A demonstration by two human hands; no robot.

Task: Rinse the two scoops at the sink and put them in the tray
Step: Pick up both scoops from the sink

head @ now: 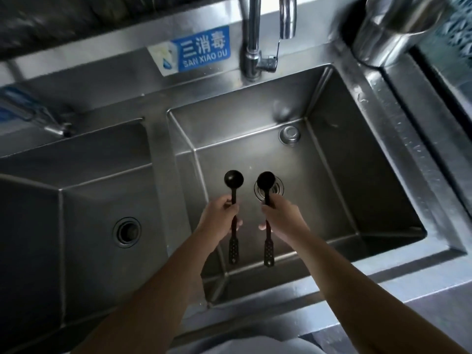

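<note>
Two bare forearms reach forward from the bottom of the view, over the near edge of a steel sink. Each hand holds one black scoop above the right-hand basin, handles pointing back toward the person, round bowls pointing away.

The left hand is closed around the middle of the left scoop. The right hand is closed the same way around the right scoop, whose bowl hangs over the drain. The two scoops sit side by side, close but apart.

A curved tap stands at the back of the basin, well beyond the scoops. No running water is visible, though the picture is dim and slightly blurred, so a thin stream could be missed. No tray is in view.

The scoops look like thin, stiff plastic: light, unlikely to break, and probably slippery once wet. The slim middle shaft, where the fingers already wrap, seems the surest place to hold, since the wider perforated handle ends stick out behind the hands. Rinsing appears not yet begun.
</note>
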